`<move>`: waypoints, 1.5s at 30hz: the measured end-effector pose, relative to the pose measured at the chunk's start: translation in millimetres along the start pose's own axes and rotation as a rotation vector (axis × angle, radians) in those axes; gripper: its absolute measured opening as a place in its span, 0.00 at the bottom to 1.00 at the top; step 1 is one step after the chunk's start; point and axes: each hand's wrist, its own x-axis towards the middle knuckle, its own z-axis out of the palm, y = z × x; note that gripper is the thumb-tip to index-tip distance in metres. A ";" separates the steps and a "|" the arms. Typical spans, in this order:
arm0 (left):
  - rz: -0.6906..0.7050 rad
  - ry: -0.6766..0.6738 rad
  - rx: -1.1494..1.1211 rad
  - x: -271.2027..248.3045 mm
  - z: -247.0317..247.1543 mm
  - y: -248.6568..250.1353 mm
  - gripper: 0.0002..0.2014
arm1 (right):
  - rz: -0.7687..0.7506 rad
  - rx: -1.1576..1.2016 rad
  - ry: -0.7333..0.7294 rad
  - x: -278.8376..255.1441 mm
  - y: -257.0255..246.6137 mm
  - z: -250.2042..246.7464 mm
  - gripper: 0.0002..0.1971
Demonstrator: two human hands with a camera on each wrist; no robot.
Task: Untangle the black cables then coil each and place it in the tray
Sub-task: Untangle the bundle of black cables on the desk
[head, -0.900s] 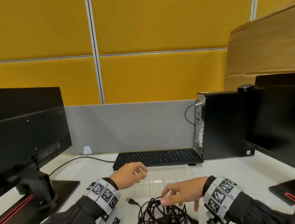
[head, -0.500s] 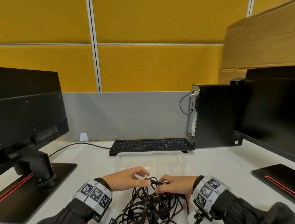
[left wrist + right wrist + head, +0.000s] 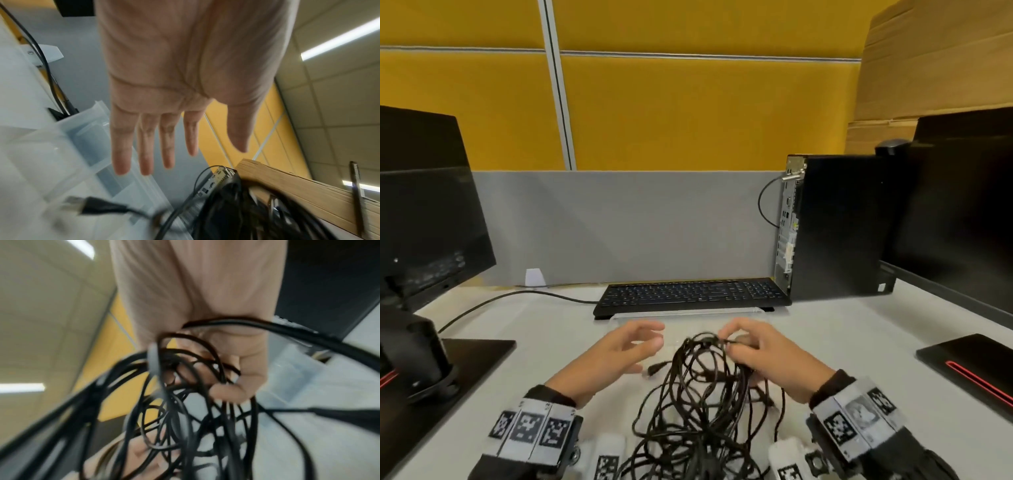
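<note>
Keyboard (image 3: 690,294) sat at 12 o'clock behind tray (image 3: 753,312). Right hand (image 3: 763,353) clutched cables (image 3: 698,404), plug (image 3: 654,369) pointing 9 o'clock; left hand (image 3: 616,356) slack, empty.

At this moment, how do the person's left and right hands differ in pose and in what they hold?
The left hand is open with fingers spread and holds nothing; the right hand curls round strands of the black cables. The left hangs beside the tangle, the right lifts its top. Both hover over the clear tray.
</note>
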 end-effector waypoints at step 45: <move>-0.112 -0.010 -0.816 4.4 61.8 6.8 0.06 | -0.131 0.411 0.227 10.4 14.7 20.5 0.23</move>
